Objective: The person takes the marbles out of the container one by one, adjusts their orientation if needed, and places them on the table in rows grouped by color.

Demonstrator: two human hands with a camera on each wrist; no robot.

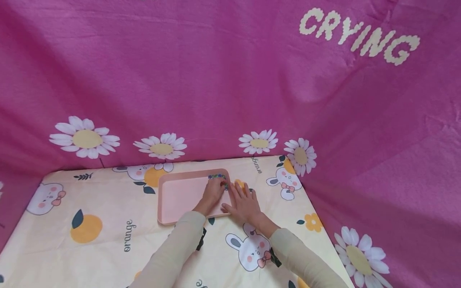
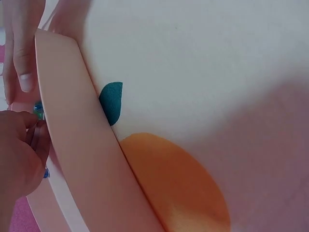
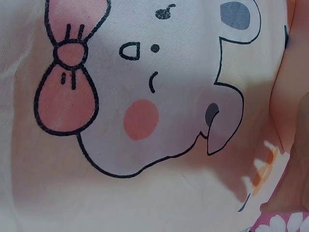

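A shallow pink rectangular tray lies on the table. Small blue and green glass marbles form a row along its far wall near the far right corner, with more by the right wall. My left hand reaches inside, thumb and fingers pinched together at a marble close to the wall; the fingers partly hide it. With fingers spread, my right hand rests at the tray's right rim. In the right wrist view, only part of the right hand shows at the edge.
A cream cloth printed with rabbits, oranges and flowers covers the table. Magenta fabric with daisies hangs behind it and along the right side. Dark straps show under the wrists.
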